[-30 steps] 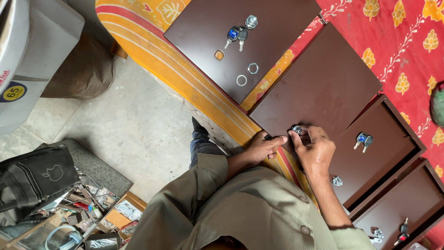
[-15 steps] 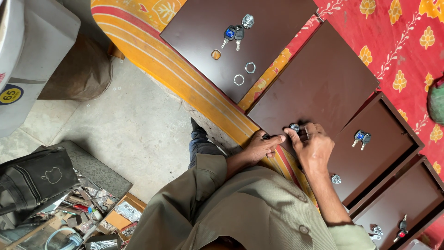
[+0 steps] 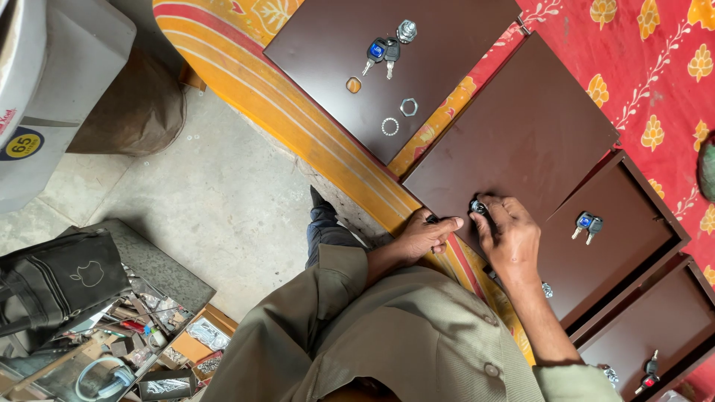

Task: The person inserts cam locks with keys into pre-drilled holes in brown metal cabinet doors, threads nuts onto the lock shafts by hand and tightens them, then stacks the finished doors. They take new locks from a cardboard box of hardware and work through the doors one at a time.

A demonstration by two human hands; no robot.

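A dark brown metal door panel (image 3: 521,134) lies flat on a red and orange patterned cloth. At its near edge my right hand (image 3: 510,234) pinches a small silver lock cylinder (image 3: 477,206) set in the panel. My left hand (image 3: 424,234) grips the panel's edge just left of the lock, with a small dark part under its fingertips. Both sleeves are olive-green.
A second brown panel (image 3: 328,67) lies further off with keys (image 3: 380,52), a lock cylinder (image 3: 406,30), a hex nut (image 3: 408,106) and a toothed washer (image 3: 389,126) on it. Two brown drawer-like trays (image 3: 633,223) at right hold keys. A tool box (image 3: 126,335) and black bag (image 3: 59,286) sit at lower left.
The view shifted slightly. My hands stay at the lock, fingers of the right hand working a little on the cylinder.
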